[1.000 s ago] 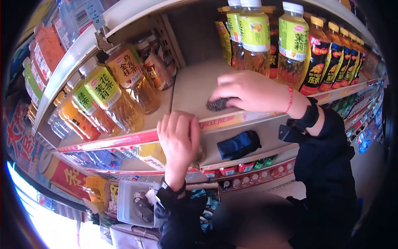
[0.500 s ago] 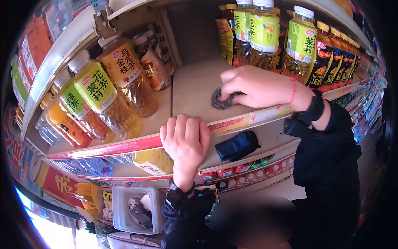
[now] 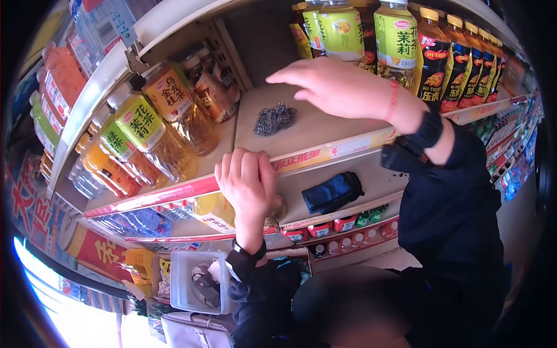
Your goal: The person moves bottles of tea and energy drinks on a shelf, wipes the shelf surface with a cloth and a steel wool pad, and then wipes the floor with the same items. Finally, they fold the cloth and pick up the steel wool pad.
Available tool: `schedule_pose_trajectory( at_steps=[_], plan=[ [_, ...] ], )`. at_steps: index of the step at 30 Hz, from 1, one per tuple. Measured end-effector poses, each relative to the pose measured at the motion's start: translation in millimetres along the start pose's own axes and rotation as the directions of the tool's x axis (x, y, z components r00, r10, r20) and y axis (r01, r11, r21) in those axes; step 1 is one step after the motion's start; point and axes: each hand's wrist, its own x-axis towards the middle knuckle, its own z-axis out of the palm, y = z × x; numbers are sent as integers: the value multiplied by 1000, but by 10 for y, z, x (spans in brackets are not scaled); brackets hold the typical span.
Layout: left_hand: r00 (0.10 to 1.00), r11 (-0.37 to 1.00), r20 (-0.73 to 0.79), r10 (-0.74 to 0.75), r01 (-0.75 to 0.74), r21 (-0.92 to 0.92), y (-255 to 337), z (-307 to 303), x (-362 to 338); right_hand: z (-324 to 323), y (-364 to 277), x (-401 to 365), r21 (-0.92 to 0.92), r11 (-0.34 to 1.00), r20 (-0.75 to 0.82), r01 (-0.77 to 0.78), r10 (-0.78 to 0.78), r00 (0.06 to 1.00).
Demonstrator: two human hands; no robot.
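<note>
Lying loose on upper shelf (image 3: 325,129), near R hand (image 3: 333,87): dark wire scourer (image 3: 275,119). With R grip apart, thumb off fingers. At shelf's front edge w/ L hand (image 3: 246,181), fingers bent; can't tell if clamped on it. To L, capped btls (image 3: 155,149) w/ amber liquid (tea, per labels); to R, HI-TIGER btls (image 3: 432,62). Below, dark blue pouch (image 3: 332,192), contents hidden. Lower L, clear bin (image 3: 182,283) w/ dark item (image 3: 207,290) inside.
</note>
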Motion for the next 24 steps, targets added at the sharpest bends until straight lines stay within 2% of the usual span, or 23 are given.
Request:
schedule_pose_trajectory(
  at_steps=[3, 5, 6, 7, 9, 10, 11, 13, 14, 15, 16, 17, 18, 19, 21, 22, 23, 24],
  plan=[
    [999, 1000, 33, -12, 12, -16, 4, -77, 15, -464, -235, -344, 142, 986, -274, 85, -43, 961],
    [997, 999, 70, -30, 32, -37, 114, -65, 62, -769, -173, -659, -181, 974, -473, 138, -209, 856],
    [1000, 1000, -16, -19, 19, 10, 221, -79, 116, -900, -149, -813, -257, 962, -553, 93, -225, 802],
    [995, 998, -103, -6, 12, 57, 333, -101, 170, -939, -38, -987, -251, 967, -645, 29, -190, 740],
    [996, 999, -81, -25, 27, 32, 569, -98, 317, -921, 127, -1140, -40, 996, -780, -76, 16, 626],
    [998, 991, -47, 39, -45, -125, 675, -35, 437, -966, 196, -1189, -164, 975, -715, -151, -12, 699],
    [994, 954, -25, 108, -110, -280, 779, 51, 554, -952, 254, -1199, -171, 975, -721, -142, -26, 692],
    [991, 874, 122, 47, 18, -485, 1053, 300, 769, -961, 178, -1138, -326, 928, -728, -182, -124, 675],
    [990, 869, 128, 58, 13, -494, 1159, 453, 870, -988, 218, -1102, -414, 897, -701, -154, -207, 683],
    [988, 864, 136, 68, 10, -503, 1259, 575, 932, -997, 239, -1070, -435, 885, -688, -167, -207, 695],
    [988, 862, 139, 67, 13, -506, 1378, 634, 955, -1028, 132, -1034, -377, 893, -668, -244, -79, 740],
    [983, 902, 182, 10, 70, -427, 1497, 672, 980, -1065, 23, -988, -323, 889, -636, -325, 50, 770],
    [975, 931, 218, -46, 121, -344, 1569, 702, 1009, -1083, 30, -937, -368, 868, -614, -333, 42, 788],
    [975, 929, 218, -38, 115, -351, 1602, 735, 1028, -1117, -146, -881, -339, 856, -609, -390, 116, 784],
    [941, 936, 306, -143, 229, -269, 1648, 829, 1015, -1078, -66, -833, -340, 845, -596, -413, 146, 790],
    [974, 925, 201, -103, 168, -340, 1611, 899, 965, -1078, -94, -836, -335, 858, -588, -390, 133, 798],
    [975, 924, 201, -99, 165, -345, 1594, 939, 921, -917, 71, -894, -374, 877, -712, -301, -63, 699],
    [982, 913, 159, -101, 156, -378, 1590, 924, 887, -912, 77, -917, -379, 893, -711, -241, -115, 693]
  ],
)
